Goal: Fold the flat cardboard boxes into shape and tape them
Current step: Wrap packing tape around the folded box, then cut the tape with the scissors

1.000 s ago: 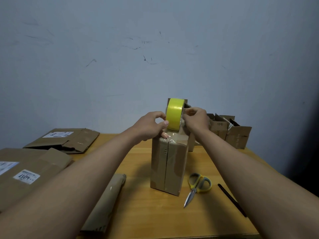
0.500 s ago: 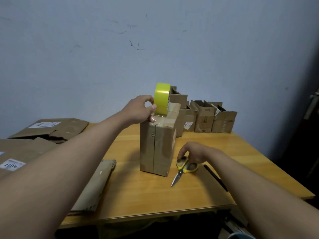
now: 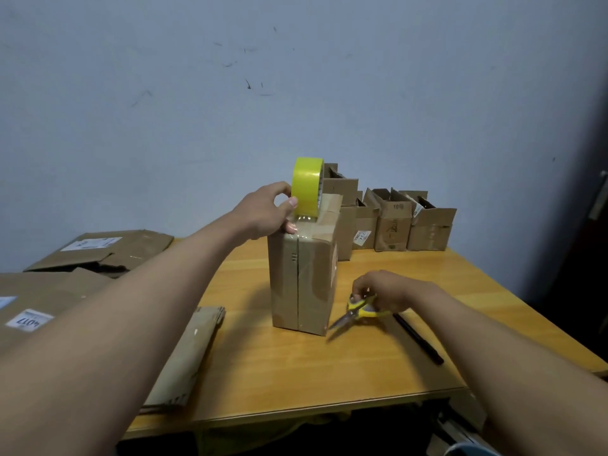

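A tall folded cardboard box (image 3: 301, 281) stands upright in the middle of the wooden table (image 3: 329, 366). A yellow tape roll (image 3: 306, 185) stands on edge on the box top, with clear tape running from it down onto the box. My left hand (image 3: 266, 212) grips the roll, thumb on its face, fingers against the box's top edge. To the right of the box, my right hand (image 3: 383, 289) grips the yellow handles of the scissors (image 3: 357, 312), whose blades point toward the box's base, slightly off the table.
A black pen (image 3: 418, 339) lies on the table right of the scissors. Several folded open boxes (image 3: 394, 222) line the back wall. Flat cardboard lies at the left (image 3: 98, 250), and a flattened box (image 3: 187, 357) near the front left edge.
My right hand left the tape roll, dropped to the table and took hold of the scissors, which now lift slightly. My left hand stays on the roll.
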